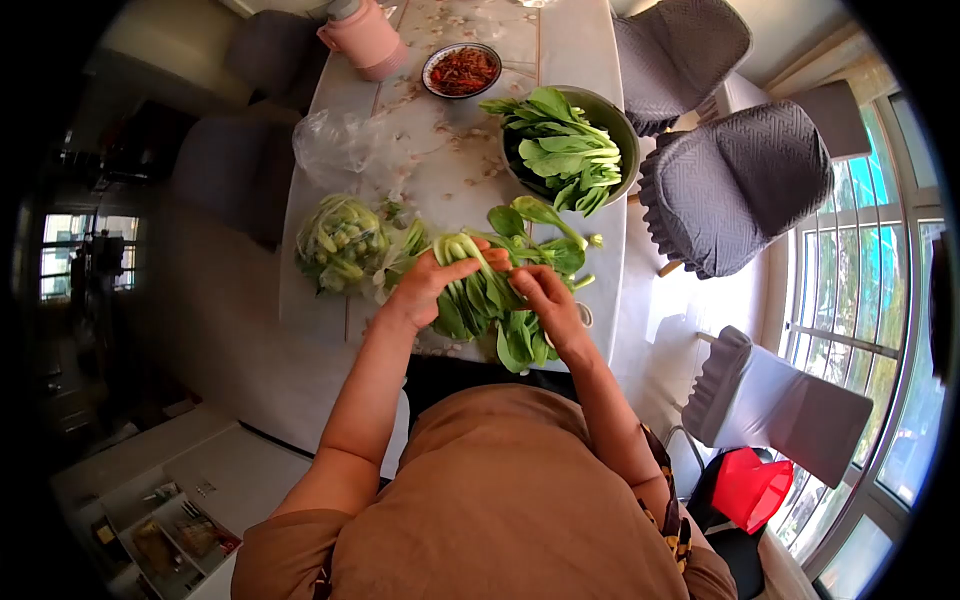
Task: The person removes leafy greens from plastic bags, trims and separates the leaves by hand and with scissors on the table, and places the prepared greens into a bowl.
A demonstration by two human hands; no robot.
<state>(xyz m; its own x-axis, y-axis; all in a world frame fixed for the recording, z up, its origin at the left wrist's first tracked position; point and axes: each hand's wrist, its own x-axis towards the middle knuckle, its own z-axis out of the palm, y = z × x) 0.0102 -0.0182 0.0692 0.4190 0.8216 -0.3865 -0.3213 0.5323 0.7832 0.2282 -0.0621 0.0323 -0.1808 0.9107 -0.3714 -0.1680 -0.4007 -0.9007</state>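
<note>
My left hand (440,280) is wrapped around a bunch of bok choy (480,291), its pale stems up and its green leaves hanging down toward me. At the right side of this bunch, my right hand (548,300) is closed in a pinch against the leaves; its fingertips are partly hidden. Loose bok choy leaves (517,342) lie on the table below my hands. More loose bok choy (557,255) lies just beyond my right hand. To the left of my left hand sits a clear plastic bag (343,245) filled with green vegetables.
A green basin (627,150) heaped with bok choy stands at the table's right edge. Farther back are a bowl of reddish-brown food (462,72) and a pink thermos jug (366,42). A crumpled plastic bag (335,145) lies left. Covered chairs (740,190) line the right side.
</note>
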